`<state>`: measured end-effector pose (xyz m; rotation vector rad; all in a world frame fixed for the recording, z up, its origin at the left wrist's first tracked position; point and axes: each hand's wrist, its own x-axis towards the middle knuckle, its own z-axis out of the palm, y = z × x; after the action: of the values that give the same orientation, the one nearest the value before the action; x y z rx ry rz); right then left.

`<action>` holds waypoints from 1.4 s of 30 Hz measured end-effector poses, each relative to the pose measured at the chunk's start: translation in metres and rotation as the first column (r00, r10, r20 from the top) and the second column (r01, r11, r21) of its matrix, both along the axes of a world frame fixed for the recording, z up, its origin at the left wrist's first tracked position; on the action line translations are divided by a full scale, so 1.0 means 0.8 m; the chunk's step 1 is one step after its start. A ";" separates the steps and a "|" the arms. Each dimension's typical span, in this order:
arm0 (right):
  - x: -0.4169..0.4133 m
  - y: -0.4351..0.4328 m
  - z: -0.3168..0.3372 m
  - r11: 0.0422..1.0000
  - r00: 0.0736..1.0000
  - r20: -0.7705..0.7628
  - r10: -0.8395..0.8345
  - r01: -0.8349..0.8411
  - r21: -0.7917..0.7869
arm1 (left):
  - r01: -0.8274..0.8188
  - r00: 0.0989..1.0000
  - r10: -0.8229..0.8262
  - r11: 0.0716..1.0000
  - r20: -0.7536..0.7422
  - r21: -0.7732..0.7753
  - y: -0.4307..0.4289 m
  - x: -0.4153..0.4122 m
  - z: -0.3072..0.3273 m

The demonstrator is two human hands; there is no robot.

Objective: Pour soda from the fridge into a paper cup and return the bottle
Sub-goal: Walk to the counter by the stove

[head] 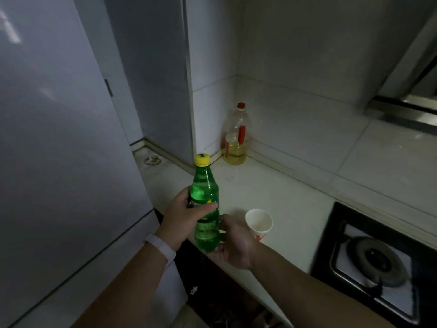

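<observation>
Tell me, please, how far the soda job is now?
Done: the green soda bottle is out of the fridge. In hand: left hand and right hand both hold it upright, yellow cap still on. Left: uncapping, pouring into the paper cup, and returning the bottle.

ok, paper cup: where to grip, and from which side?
Grip the paper cup around its side wall, below the rim, coming from its right. It stands upright and open-topped on the counter, tapering downward. The soda bottle, held by left hand and right hand, crowds its left.
</observation>
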<state>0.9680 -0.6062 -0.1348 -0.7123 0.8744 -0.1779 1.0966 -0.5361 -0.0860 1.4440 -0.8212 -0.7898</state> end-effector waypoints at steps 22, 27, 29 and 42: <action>-0.071 -0.043 -0.142 0.899 0.844 -0.335 -0.418 0.332 -0.284 | 0.225 0.970 -0.212 0.969 -0.119 0.105 -0.100 -0.002 -0.094; -0.094 -0.064 -0.191 0.777 0.788 -0.444 -0.426 0.068 -0.626 | 0.190 0.979 -0.175 0.970 -0.109 0.153 -0.117 -0.004 -0.117; -0.094 -0.075 -0.200 0.739 0.798 -0.413 -0.438 0.059 -0.671 | 0.174 0.981 -0.155 0.970 -0.119 0.169 -0.121 -0.006 -0.123; -0.081 -0.132 -0.215 0.697 0.857 -0.310 -0.412 0.077 -0.713 | 0.122 0.990 -0.101 0.966 -0.101 0.229 -0.152 -0.009 -0.132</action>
<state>0.9031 -0.7121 -0.3068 -1.3663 1.3844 -0.6323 1.0898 -0.6575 -0.1919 1.5686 -0.7660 -1.0587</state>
